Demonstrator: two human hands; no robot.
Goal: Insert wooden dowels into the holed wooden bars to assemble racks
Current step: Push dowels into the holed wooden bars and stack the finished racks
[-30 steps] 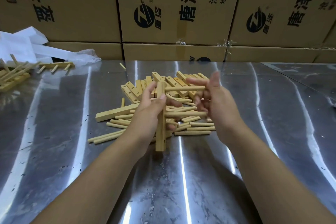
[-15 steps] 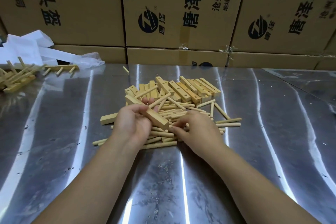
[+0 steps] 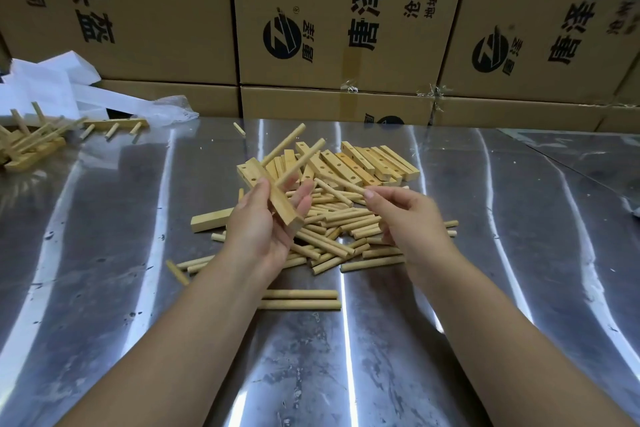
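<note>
My left hand (image 3: 256,229) grips a holed wooden bar (image 3: 250,173) lifted above the pile, tilted away from me. Two dowels (image 3: 300,160) stand out of the bar, pointing up and to the right. My right hand (image 3: 412,222) hovers to the right of the bar and pinches a single dowel (image 3: 349,186) at its fingertips, a short gap from the bar. Beneath both hands lies a loose heap of dowels (image 3: 346,229) on the metal table (image 3: 502,288). Several spare holed bars (image 3: 377,163) lie side by side behind the heap.
Finished racks (image 3: 31,146) and another rack (image 3: 114,125) lie at the far left by white plastic wrapping (image 3: 52,87). Stacked cardboard boxes (image 3: 346,28) wall off the back of the table. Two dowels (image 3: 301,299) lie near my left forearm; one bar (image 3: 207,222) lies left of the heap.
My left hand has lifted the bar with its two dowels off the pile. My right hand has risen from the heap with a dowel pinched in its fingertips.
</note>
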